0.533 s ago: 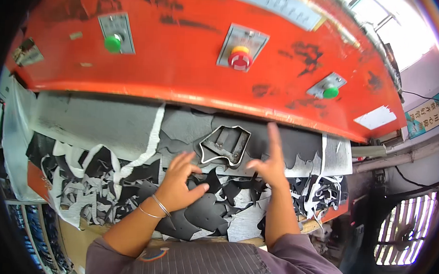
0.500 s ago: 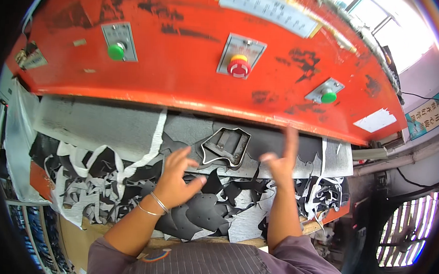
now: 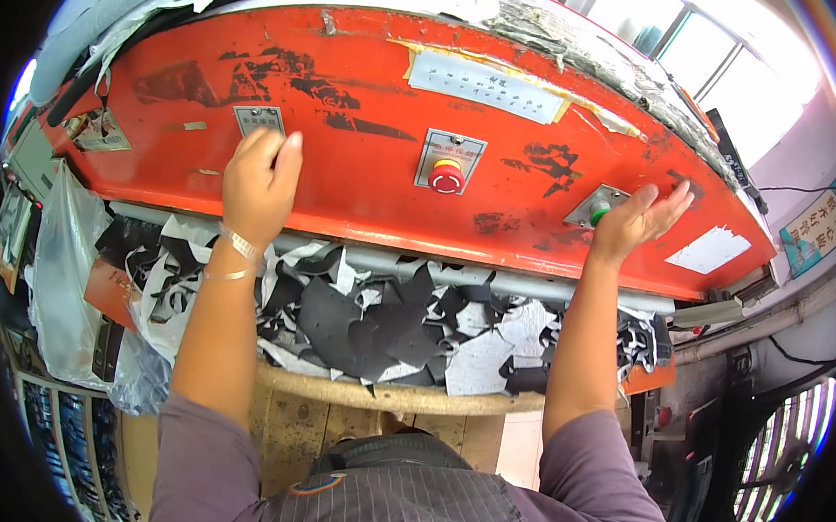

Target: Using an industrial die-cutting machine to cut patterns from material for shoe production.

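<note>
A red machine panel (image 3: 366, 179) spans the view in front of me. My left hand (image 3: 261, 184) is raised at its left part, fingers curled in and thumb pointing up, just below a small metal plate (image 3: 259, 121). Whatever button sits there is hidden behind the hand. On the right, my right hand (image 3: 636, 224) lies with fingers stretched out, its palm side at a green push button (image 3: 599, 213) that partly shows. Between the hands is a red mushroom-shaped stop button (image 3: 446, 177) with a yellow collar, touched by neither.
Black and white sheet offcuts (image 3: 378, 329) are heaped below the panel, behind a wooden rail (image 3: 393, 397). A clear plastic bag (image 3: 68, 274) hangs at the left. Several blue items stand on a rack (image 3: 65, 432) at lower left. A pipe (image 3: 761, 318) runs at the right.
Both hands have risen from over the work surface to the panel's left and right buttons. The view has shifted, and the metal cutting die seen before is out of sight.
</note>
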Demonstrator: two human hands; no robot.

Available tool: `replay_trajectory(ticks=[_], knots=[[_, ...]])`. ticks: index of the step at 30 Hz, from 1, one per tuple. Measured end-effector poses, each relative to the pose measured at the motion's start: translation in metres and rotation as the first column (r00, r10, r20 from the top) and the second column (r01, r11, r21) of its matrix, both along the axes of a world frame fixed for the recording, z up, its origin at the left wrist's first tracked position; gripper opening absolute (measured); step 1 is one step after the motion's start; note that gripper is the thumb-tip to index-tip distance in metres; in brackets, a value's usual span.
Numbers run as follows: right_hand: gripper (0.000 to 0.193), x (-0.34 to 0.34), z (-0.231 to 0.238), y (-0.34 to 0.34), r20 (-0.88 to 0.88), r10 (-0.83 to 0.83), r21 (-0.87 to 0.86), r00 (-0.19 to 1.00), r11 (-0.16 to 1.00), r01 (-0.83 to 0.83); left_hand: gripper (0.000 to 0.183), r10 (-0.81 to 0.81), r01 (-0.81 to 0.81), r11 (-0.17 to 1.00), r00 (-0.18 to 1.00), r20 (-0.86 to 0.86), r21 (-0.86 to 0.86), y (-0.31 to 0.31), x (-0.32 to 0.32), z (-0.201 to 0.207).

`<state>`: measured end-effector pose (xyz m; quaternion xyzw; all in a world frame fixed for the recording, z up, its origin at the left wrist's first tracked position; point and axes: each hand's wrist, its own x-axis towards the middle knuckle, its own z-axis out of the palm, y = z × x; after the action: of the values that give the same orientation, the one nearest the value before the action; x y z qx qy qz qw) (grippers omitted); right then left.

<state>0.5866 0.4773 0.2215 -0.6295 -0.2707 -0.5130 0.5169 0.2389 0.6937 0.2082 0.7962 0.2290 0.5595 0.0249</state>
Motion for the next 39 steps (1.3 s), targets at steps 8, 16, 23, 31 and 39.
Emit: replay_trajectory(ticks=[8, 16, 23, 31, 39], knots=[[0.059, -0.223, -0.131, -0.13, -0.621, 0.221, -0.772, 0.752, -0.009, -0.635, 0.019, -0.38, 0.109, 0.834, 0.824, -0.42, -0.541, -0.18, -0.107, -0.148], [0.046, -0.239, -0.169, -0.132, -0.493, 0.268, -0.835, 0.828, 0.12, -0.537, 0.016, -0.125, -0.045, 0.929, 0.897, -0.423, -0.368, -0.198, -0.091, -0.171], [0.046, -0.195, -0.113, -0.095, -0.741, 0.04, -0.659, 0.671, -0.236, -0.714, 0.025, -0.405, -0.095, 0.815, 0.612, -0.679, -0.572, -0.152, -0.068, -0.116], [0.075, -0.113, -0.133, 0.101, -0.612, -0.186, -0.789, 0.769, 0.198, -0.581, 0.067, -0.458, 0.108, 0.777, 0.773, -0.439, -0.62, -0.063, 0.097, -0.146], [0.067, -0.049, -0.112, 0.094, -0.998, 0.026, -0.045, 0.058, 0.357, -0.933, 0.071, -0.459, 0.056, 0.801, 0.696, -0.552, -0.596, -0.025, 0.108, -0.183]])
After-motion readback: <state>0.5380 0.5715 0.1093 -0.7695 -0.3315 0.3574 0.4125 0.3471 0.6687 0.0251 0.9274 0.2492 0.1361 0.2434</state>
